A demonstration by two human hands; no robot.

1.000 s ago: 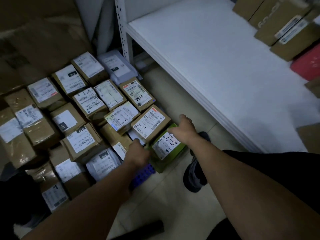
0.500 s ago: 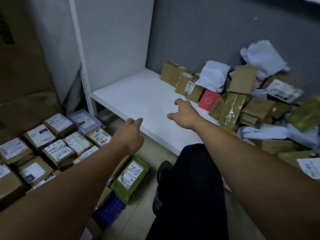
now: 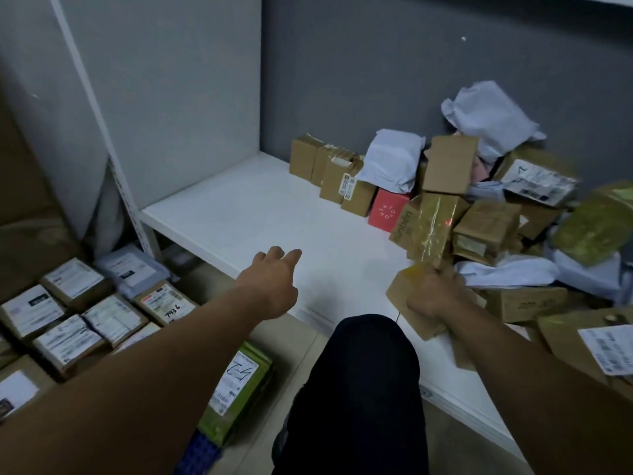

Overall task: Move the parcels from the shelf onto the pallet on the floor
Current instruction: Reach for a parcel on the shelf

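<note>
Half a second back both hands reached bare. Now right hand (image 3: 433,296) grips a small cardboard box (image 3: 397,291) at the shelf (image 3: 260,214) front edge: next pick begun. Left hand (image 3: 270,286) hovers over the board, fingers loose, holding nothing. Shelf heap (image 3: 479,217) of boxes and mailer bags remains large; blue pallet (image 3: 200,454) carries labelled boxes (image 3: 68,323) plus green parcel (image 3: 239,389).

White shelf (image 3: 260,214): parcel heap (image 3: 486,221) at right and back, red box (image 3: 388,214) among it. Floor (image 3: 284,341): blue pallet (image 3: 198,454) bearing labelled boxes (image 3: 68,337), green parcel (image 3: 239,382) at edge.
</note>
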